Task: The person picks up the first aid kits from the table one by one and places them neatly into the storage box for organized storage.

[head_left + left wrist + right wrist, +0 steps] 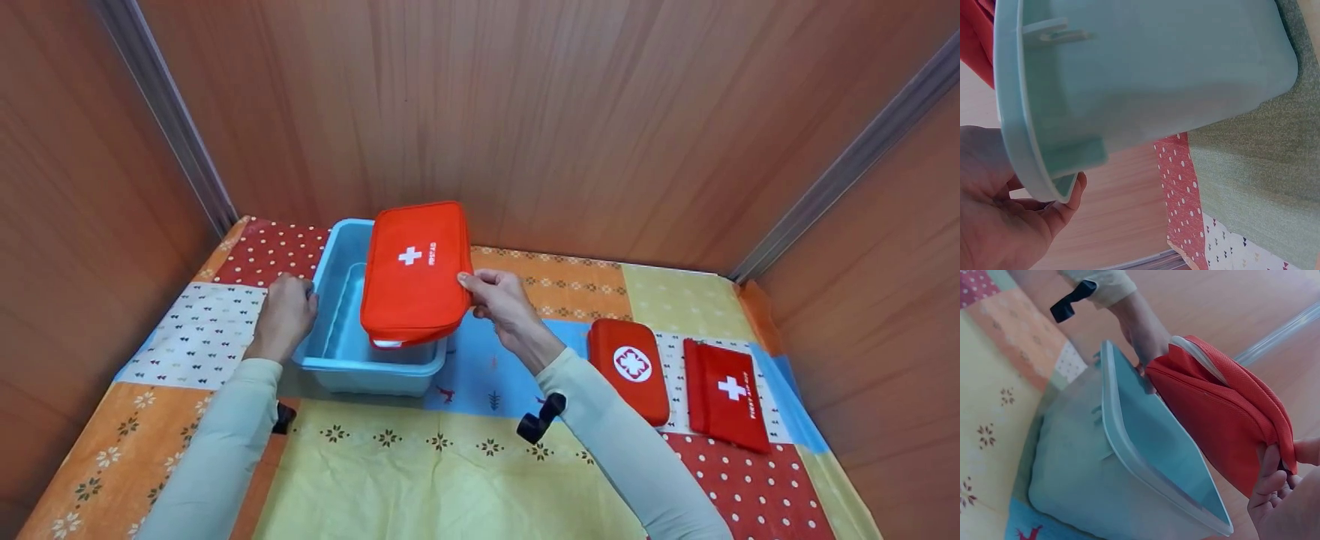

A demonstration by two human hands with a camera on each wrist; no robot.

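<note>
A red first aid pouch (412, 292) with a white cross hangs over a light blue plastic bin (375, 369) in the head view. My right hand (504, 304) pinches the pouch's right edge between thumb and fingers. In the right wrist view, the pouch (1207, 416) tilts above the bin's opening, its zipper side up. My left hand (286, 315) grips the left rim of the bin. The left wrist view shows the left hand (1010, 208) with fingers curled under the bin's rim (1016, 124).
A red hard-shell case (628, 386) with a round white emblem lies right of my right forearm. Beside it is a flat red first aid pouch (731, 397). A patchwork cloth (450, 480) covers the table, and wooden panels (540, 127) enclose the back and sides.
</note>
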